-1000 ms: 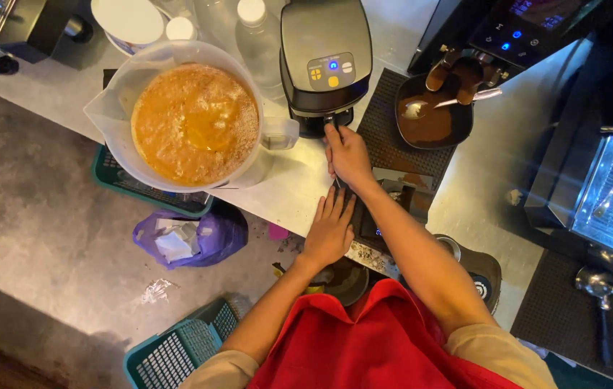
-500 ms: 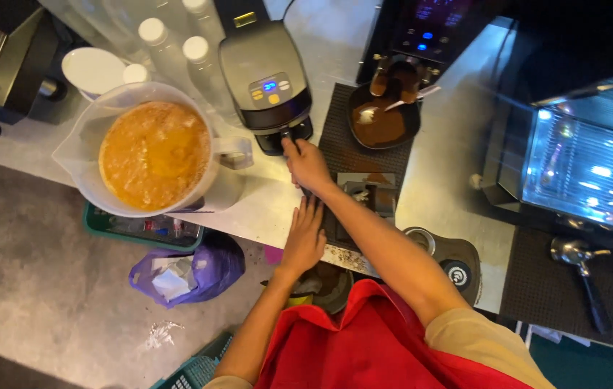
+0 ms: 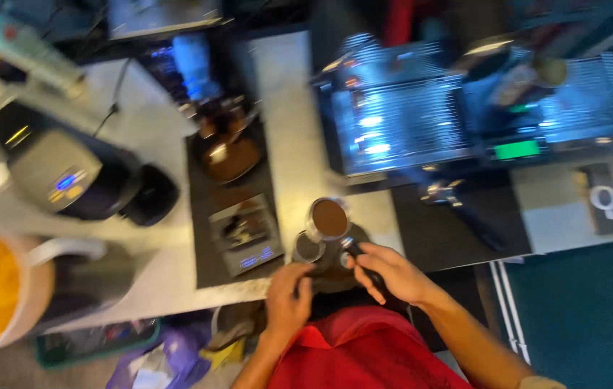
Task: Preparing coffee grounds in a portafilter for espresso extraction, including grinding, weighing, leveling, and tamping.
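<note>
Risk: we judge the ground coffee could spill if the round metal portafilter basket (image 3: 329, 218) tips.
Right hand (image 3: 386, 274): grasping the portafilter's black handle (image 3: 364, 268), 5 o'clock of basket.
Left hand (image 3: 288, 302): resting on the pale desk (image 3: 299, 180) edge, grip released.

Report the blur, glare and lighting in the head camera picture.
Head view: motion blur smears everything; the espresso machine glares blue-white; the right hand on the portafilter and the left hand at the counter edge are soft but readable; the lower right is dim.

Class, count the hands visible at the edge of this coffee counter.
2: the left hand rests at the counter edge; the right hand grips the dark handle of a round metal coffee-filled filter holder. None look hidden.
</note>
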